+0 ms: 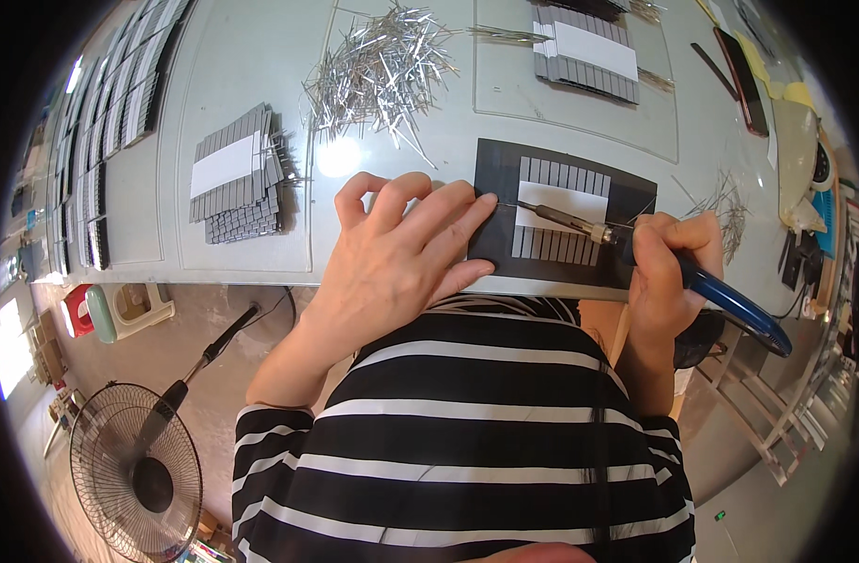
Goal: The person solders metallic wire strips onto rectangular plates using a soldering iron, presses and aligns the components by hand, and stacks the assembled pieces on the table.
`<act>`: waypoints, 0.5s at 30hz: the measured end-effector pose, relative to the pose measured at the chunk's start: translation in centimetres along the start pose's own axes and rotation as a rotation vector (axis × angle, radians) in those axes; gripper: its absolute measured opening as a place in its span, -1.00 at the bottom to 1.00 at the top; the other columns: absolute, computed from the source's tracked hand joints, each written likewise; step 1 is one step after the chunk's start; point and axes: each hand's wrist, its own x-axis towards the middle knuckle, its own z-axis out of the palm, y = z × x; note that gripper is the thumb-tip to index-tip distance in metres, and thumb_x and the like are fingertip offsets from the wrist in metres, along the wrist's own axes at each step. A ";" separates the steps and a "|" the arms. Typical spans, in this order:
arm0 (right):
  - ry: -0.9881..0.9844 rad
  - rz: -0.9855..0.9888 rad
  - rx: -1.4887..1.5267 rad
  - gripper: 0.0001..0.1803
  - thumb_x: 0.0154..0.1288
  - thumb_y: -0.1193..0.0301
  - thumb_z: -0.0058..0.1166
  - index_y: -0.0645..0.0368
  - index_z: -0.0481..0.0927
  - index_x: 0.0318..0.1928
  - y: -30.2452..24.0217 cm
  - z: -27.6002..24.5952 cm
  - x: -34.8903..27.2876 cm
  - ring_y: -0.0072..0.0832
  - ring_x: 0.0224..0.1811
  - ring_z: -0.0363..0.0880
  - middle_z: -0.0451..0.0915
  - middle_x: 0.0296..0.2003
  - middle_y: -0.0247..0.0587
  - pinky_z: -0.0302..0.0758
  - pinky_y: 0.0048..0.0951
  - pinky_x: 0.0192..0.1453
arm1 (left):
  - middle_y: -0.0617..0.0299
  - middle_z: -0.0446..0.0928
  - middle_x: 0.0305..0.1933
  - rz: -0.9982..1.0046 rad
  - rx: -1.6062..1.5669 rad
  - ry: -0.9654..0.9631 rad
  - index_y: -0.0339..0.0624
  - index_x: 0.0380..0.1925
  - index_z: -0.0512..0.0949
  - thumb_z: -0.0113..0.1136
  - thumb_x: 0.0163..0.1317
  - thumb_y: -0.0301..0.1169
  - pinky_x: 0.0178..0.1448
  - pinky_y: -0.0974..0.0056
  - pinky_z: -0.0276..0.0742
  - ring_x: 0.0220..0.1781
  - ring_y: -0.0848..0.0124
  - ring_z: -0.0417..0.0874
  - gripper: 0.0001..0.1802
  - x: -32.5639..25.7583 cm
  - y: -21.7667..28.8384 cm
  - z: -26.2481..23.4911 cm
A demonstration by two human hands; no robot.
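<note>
My right hand (669, 258) grips a soldering iron with a blue handle (730, 305); its metal tip (552, 214) lies across a grey strip of small cells with a white band (561, 202) on a black mat (490, 164). My left hand (401, 249) rests flat at the mat's left edge, its forefinger pressing a thin silver wire (505, 204) that runs toward the strip.
A heap of loose silver wire pieces (378, 70) lies at the back of the table. Stacks of grey strips sit at left (232, 174) and back right (589, 47). A phone (741, 80) lies far right. A floor fan (134, 469) stands below left.
</note>
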 end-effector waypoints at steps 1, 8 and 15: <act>0.002 0.008 -0.012 -0.72 0.16 0.75 0.11 0.20 0.27 -0.42 -0.1 0.2 -0.1 -0.76 -0.61 0.18 0.33 -0.64 -0.39 0.12 -0.64 -0.52 | 0.38 0.47 0.07 0.002 -0.002 0.000 -0.01 0.10 0.59 0.21 0.19 0.06 0.25 0.07 0.07 0.10 0.28 0.32 -0.44 0.0 0.0 0.0; -0.088 -0.183 -0.143 -0.75 0.11 0.76 0.15 0.24 0.35 -0.42 0.7 0.0 0.1 -0.74 -0.69 0.19 0.30 -0.64 -0.42 0.08 -0.60 -0.62 | 0.39 0.46 0.06 -0.001 0.010 0.000 -0.01 0.09 0.59 0.23 0.17 0.05 0.26 0.06 0.08 0.08 0.29 0.34 -0.43 0.1 0.1 0.0; -0.143 -0.213 -0.175 -0.76 0.07 0.74 0.21 0.27 0.39 -0.42 0.9 0.1 0.3 -0.72 -0.71 0.27 0.33 -0.63 -0.39 0.11 -0.62 -0.64 | 0.40 0.46 0.05 0.001 0.001 0.001 0.01 0.10 0.58 0.24 0.15 0.05 0.26 0.06 0.08 0.08 0.30 0.34 -0.42 0.0 0.1 0.0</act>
